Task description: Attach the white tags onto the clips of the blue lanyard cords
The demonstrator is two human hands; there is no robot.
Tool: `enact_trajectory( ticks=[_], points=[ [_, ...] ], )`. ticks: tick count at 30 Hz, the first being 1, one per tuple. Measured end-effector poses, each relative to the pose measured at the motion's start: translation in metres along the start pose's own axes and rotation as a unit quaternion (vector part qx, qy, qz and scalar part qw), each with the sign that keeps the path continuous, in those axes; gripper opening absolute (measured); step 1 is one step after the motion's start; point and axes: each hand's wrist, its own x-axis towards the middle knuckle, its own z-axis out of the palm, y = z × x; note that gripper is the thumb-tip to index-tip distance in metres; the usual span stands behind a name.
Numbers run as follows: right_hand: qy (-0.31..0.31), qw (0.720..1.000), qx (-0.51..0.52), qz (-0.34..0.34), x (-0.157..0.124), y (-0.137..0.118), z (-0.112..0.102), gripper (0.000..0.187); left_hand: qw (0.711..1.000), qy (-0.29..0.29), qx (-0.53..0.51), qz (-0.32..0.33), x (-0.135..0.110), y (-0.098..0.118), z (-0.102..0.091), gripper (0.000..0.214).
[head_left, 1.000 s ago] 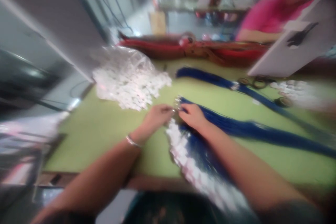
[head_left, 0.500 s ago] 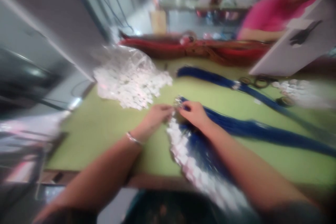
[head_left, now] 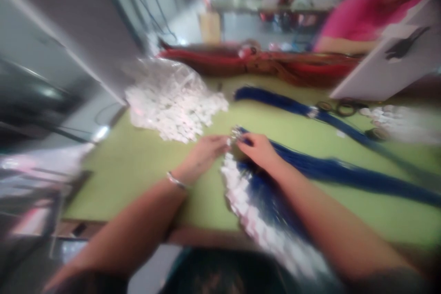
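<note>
My left hand (head_left: 211, 148), a bracelet on its wrist, is closed in a pinch on a small white connector (head_left: 228, 141). Close to it, the fingers of my right hand (head_left: 257, 146) are pinched at the metal-tipped end of a bundle of blue wires (head_left: 320, 165); they appear to hold a wire, though blur hides the exact grip. Below the hands, a row of white connectors (head_left: 253, 213) on blue wires runs toward the table's front edge. A pile of loose white connectors (head_left: 179, 110) spills from a clear plastic bag (head_left: 165, 71) to the left.
Another blue wire bundle (head_left: 268, 97) lies further back on the green table (head_left: 138, 170). Black tape rolls (head_left: 345, 107) and more white pieces (head_left: 396, 117) are at the right. Red wire bundles (head_left: 213, 62) lie behind. A person in a pink top (head_left: 358, 18) is beyond a white panel (head_left: 389, 66).
The whole view has shifted slightly. Both hands stay together at the wire ends, with the left fingers a little straighter and the white connector at their tips showing more.
</note>
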Motion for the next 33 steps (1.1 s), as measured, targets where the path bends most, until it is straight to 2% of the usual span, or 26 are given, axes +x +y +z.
enact_trajectory(
  ticks=[4, 9, 13, 18, 27, 33],
  points=[
    [0.022, 0.999, -0.016, -0.037, -0.005, -0.002, 0.002, 0.014, 1.0, 0.006, 0.014, -0.007, 0.0, 0.0, 0.001, 0.016],
    [0.041, 0.994, -0.086, -0.06, -0.008, -0.003, 0.004, 0.013, 0.999, 0.0, 0.035, -0.025, 0.0, 0.0, 0.002, 0.019],
    [0.054, 0.984, -0.137, -0.1, -0.01, -0.004, 0.005, 0.014, 0.999, 0.016, 0.033, -0.04, -0.002, 0.003, 0.005, 0.021],
    [0.073, 0.985, -0.117, -0.102, -0.01, -0.002, 0.005, 0.013, 0.999, -0.005, 0.033, -0.03, -0.002, 0.001, 0.002, 0.022],
    [0.034, 0.982, -0.148, -0.112, -0.01, -0.006, 0.006, 0.013, 0.996, 0.012, 0.092, -0.006, -0.003, 0.0, 0.007, 0.026],
    [-0.016, 0.991, -0.091, -0.094, -0.006, 0.0, -0.004, 0.01, 0.986, 0.026, 0.162, 0.019, -0.003, -0.003, 0.011, 0.027]
  ],
)
